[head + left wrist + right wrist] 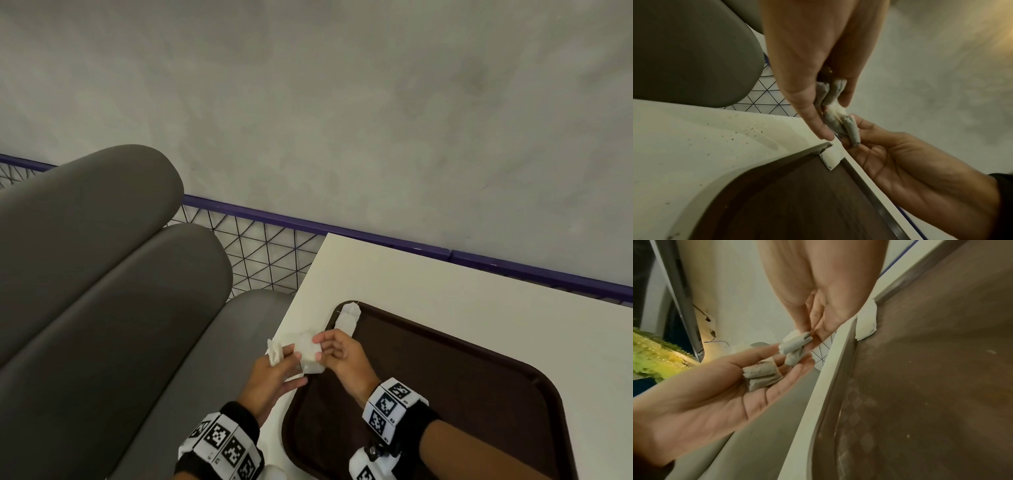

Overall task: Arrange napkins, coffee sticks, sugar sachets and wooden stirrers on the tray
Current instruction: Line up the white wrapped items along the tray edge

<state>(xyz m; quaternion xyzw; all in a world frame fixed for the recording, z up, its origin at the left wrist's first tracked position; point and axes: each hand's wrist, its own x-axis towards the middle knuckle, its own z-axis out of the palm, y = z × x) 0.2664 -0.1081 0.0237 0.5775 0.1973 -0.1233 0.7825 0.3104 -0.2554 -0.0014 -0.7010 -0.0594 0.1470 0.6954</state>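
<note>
A dark brown tray (445, 383) lies on the white table (428, 281). One rolled white napkin (347, 317) rests in the tray's far left corner; it shows too in the left wrist view (831, 158) and the right wrist view (867, 322). Over the table's left edge my left hand (284, 359) holds a few rolled napkins (760, 374) across its fingers, thumb alongside. My right hand (323, 346) meets it from the tray side and pinches one napkin roll (795, 342) by its end. No coffee sticks, sugar sachets or stirrers are in view.
A grey padded bench (102, 274) runs along the table's left side. Behind it stands a wire mesh panel (260, 253) with a purple rail (376, 236), against a grey wall. Dark specks dot the table (735, 129) beside the tray.
</note>
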